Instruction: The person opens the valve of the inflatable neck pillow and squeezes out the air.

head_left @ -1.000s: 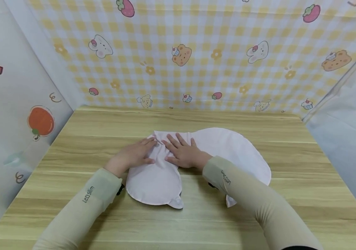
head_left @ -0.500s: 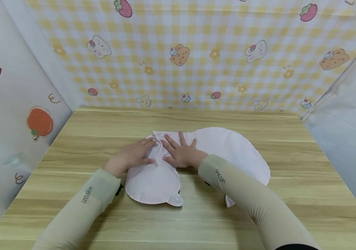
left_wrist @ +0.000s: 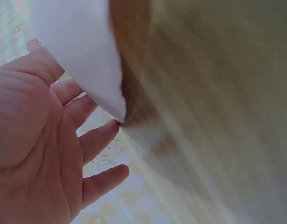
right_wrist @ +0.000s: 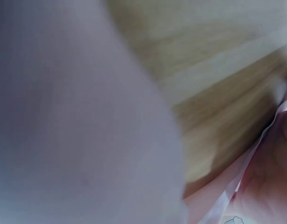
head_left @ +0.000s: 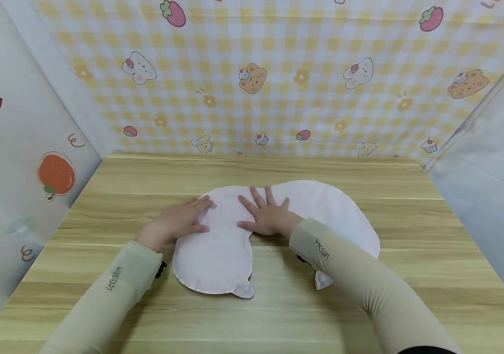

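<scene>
A pale pink U-shaped cloth (head_left: 214, 263) with a small snap tab at each end lies spread on the wooden table, its curve toward the back. My left hand (head_left: 174, 223) rests on the left lobe's outer edge, fingertips beside a small round snap. In the left wrist view that hand (left_wrist: 36, 126) has its fingers spread under the cloth's edge (left_wrist: 80, 51). Over the narrow middle part my right hand (head_left: 270, 218) lies flat with fingers fanned out. Cloth (right_wrist: 82, 116) fills much of the right wrist view, with part of the palm (right_wrist: 269, 182) at its edge. The right forearm hides part of the right lobe.
The light wood-grain table (head_left: 278, 314) extends on all sides of the cloth. A yellow checked backdrop (head_left: 278, 98) with cartoon prints hangs behind it. White sheets (head_left: 8, 196) stand at the left and right sides.
My left hand has moved left, and the creases at the left lobe's top have flattened, leaving a smooth rounded edge. The right hand has shifted slightly to the right.
</scene>
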`<state>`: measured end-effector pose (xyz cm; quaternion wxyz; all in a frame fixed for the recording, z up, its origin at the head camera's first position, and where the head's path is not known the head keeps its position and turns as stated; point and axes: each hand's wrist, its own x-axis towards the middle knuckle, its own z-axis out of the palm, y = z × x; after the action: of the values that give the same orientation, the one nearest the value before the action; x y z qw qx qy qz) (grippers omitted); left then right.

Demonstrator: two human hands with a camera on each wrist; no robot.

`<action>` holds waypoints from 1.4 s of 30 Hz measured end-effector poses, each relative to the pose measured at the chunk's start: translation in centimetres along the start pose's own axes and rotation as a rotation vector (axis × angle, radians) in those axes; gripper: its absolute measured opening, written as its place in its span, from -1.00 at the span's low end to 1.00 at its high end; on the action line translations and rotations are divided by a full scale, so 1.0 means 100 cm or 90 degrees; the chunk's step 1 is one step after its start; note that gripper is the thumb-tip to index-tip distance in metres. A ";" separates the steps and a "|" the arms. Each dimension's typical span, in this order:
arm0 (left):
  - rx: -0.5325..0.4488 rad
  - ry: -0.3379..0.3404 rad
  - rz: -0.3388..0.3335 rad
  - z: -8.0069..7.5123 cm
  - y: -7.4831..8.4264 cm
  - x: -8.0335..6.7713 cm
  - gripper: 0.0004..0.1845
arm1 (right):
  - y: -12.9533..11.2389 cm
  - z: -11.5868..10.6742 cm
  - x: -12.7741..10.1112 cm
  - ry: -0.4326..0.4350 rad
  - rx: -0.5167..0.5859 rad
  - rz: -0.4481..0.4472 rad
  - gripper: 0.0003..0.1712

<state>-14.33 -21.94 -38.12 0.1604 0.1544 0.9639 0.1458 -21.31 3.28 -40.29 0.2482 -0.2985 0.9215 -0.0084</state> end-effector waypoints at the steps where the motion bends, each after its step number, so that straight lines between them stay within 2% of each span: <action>1: 0.004 -0.001 -0.001 0.000 -0.001 0.001 -0.30 | 0.001 0.000 0.000 0.000 0.002 0.000 -0.06; 5: 0.018 -0.004 -0.008 0.000 -0.001 0.004 -0.28 | 0.003 0.001 -0.001 0.011 0.011 0.010 -0.04; 8: 0.035 0.000 -0.016 -0.001 0.001 0.003 -0.26 | -0.001 0.005 -0.005 0.041 0.022 0.008 0.01; 10: 0.054 0.012 -0.007 -0.002 0.003 -0.001 -0.27 | -0.009 0.007 -0.011 0.062 0.019 -0.008 0.05; 12: 0.075 0.031 0.017 -0.001 0.007 -0.007 -0.29 | -0.018 0.008 -0.021 0.073 0.020 -0.030 0.10; 16: 0.112 0.083 0.103 0.005 0.017 -0.026 -0.29 | -0.038 0.010 -0.042 0.064 0.009 -0.074 0.21; 19: 0.097 0.073 0.143 0.015 0.025 -0.041 -0.26 | -0.048 0.014 -0.053 0.031 0.017 -0.099 0.33; 21: 0.058 0.034 0.132 0.022 0.032 -0.048 -0.22 | -0.052 0.016 -0.056 0.004 0.014 -0.103 0.39; 25: 0.008 -0.024 0.080 0.034 0.046 -0.055 -0.12 | -0.054 0.022 -0.055 -0.025 -0.011 -0.097 0.42; 33: 0.044 -0.026 0.032 0.039 0.054 -0.056 -0.09 | -0.054 0.025 -0.040 -0.021 -0.044 -0.086 0.39; 42: 0.064 -0.074 0.002 0.033 0.051 -0.049 0.05 | -0.049 0.019 -0.019 0.008 -0.062 -0.063 0.40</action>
<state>-7.43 -18.21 -38.08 0.2078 0.1718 0.9590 0.0879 -16.42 0.51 -40.26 0.2269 -0.3554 0.9065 0.0226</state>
